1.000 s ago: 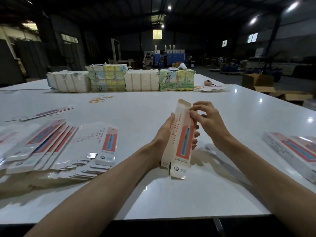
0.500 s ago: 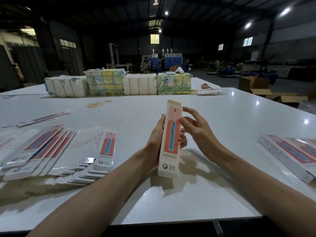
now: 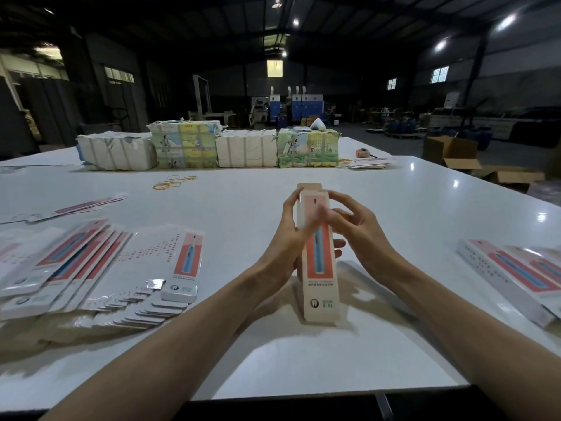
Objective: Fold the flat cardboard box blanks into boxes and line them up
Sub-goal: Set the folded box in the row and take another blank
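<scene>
Big white table (image 3: 409, 208) fills most of the view, its left and right ends cut off by the frame. Up at 12 o'clock there's a row of wrapped bundles (image 3: 209, 147), two plain white and two with a printed cartoon-ish wrap; the writing on them is too small to read. Over at 9 o'clock sits a fanned-out pile of flat box blanks (image 3: 100, 268), left part out of frame and blurry. At 3 o'clock a few folded boxes (image 3: 513, 278) lie side by side, also cropped by the edge.

Dead center, the toothbrush box (image 3: 320, 259) stands upright, bottom end touching the table. Left hand (image 3: 285, 241) is wrapped round its left side, right hand (image 3: 361, 229) is pinching near the top with fingers curled; its top flap sticks up behind. The thumbs are smeared with motion blur.

Label near the bottom shows a tooth logo and what looks like "S-51"; the line above it is unreadable. Some rubber bands (image 3: 174, 182) lie at 11 o'clock.
</scene>
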Demonstrator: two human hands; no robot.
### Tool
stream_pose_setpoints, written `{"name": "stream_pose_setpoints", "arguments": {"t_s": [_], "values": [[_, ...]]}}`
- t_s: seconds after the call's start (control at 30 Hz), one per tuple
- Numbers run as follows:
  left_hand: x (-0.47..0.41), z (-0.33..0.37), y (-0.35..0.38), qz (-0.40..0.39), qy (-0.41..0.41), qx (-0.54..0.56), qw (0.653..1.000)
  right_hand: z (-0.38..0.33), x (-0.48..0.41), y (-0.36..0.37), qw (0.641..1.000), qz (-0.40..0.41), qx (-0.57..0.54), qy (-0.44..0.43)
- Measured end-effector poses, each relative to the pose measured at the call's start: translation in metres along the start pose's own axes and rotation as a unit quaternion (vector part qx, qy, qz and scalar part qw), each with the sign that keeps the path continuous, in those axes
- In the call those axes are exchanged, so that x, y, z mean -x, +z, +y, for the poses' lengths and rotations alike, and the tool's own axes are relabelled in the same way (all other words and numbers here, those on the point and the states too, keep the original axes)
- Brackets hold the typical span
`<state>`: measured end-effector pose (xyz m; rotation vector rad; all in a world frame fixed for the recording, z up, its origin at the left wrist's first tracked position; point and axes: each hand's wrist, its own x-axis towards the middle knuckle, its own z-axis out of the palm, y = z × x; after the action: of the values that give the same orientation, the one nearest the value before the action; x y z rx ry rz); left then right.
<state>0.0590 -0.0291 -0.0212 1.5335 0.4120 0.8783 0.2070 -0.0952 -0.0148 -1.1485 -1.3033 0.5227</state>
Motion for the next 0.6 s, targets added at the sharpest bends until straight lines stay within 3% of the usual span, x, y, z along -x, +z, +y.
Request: {"name": "stream_pose_setpoints", "arguments": {"t_s": [0.1,0.27,0.47,0.6], "values": [[-0.002,-0.007,-0.004,-0.018,-0.009,-0.036,0.999,0.003,-0.001,-0.002,1.0,-0.007,-0.007,0.009],[-0.004,-0.013,-0.012,-0.048,-0.077,0.0,0.996,0.009,-0.001,0.0,0.999,-0.032,-0.012,0.036],[0.002,-0.009,-0.004,-0.093,-0.079,-0.037,0.992,0.013,-0.009,-0.005,0.992,0.098,-0.041,0.063],[0.006,-0.004,-0.002,-0.108,-0.074,-0.059,0.99,0.015,-0.009,-0.013,0.996,0.091,-0.005,0.024]]}}
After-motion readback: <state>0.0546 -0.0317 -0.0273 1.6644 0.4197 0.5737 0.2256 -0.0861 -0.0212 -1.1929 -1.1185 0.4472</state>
